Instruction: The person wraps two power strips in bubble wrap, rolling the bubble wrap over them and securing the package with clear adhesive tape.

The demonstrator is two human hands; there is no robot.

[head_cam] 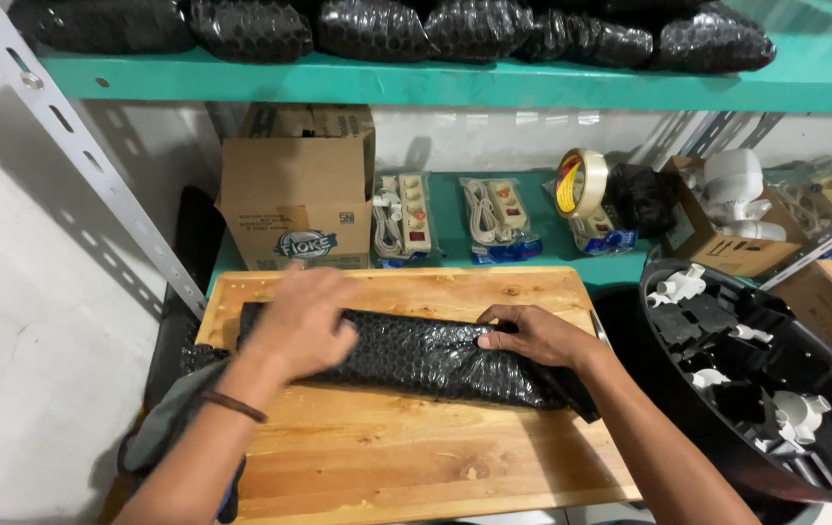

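Note:
A long bundle wrapped in black bubble wrap lies across a wooden board. My left hand presses flat on the bundle's left part, fingers spread and blurred. My right hand rests on the bundle's right part, its fingers pinching the wrap near the middle. What is inside the wrap is hidden.
A black round tub of white and black plastic parts stands at the right. Behind the board are a cardboard box, packaged power strips, a tape roll and another open box. Black wrapped bundles fill the green shelf above.

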